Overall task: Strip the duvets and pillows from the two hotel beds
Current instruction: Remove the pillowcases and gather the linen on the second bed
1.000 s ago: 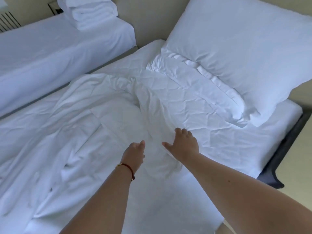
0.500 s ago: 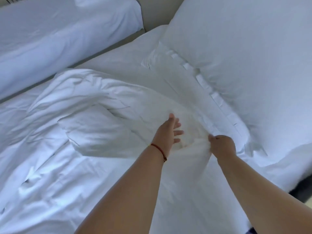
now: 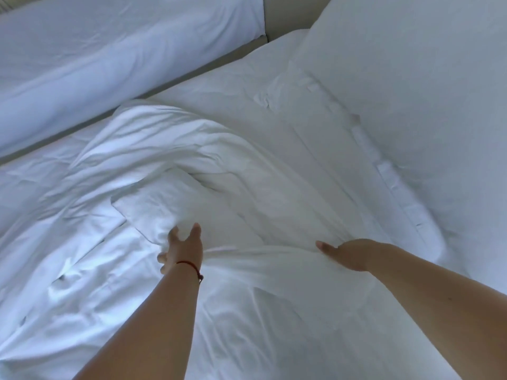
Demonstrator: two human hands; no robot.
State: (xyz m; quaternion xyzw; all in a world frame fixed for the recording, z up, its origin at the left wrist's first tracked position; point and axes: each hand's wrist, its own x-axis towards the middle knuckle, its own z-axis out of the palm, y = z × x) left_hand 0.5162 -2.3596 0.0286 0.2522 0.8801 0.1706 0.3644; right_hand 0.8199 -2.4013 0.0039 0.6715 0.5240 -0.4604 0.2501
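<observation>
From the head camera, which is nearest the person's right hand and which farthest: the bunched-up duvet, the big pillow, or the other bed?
1. The duvet: bunched on the near bed, its edge directly under the right hand, which touches it.
2. The pillow: up and to the right, at the head of the same bed.
3. The other bed: far upper left, across the gap between the beds.

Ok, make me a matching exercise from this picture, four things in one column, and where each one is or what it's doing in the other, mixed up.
Things:
1. left hand
2. right hand
3. pillow
4. second bed

Places or states:
A. upper left, across a gap
B. propped at the head of the near bed
C. fingers spread, red cord at the wrist
D. flat, pressing on the duvet

Pairs: 1-C, 2-D, 3-B, 4-A
</observation>
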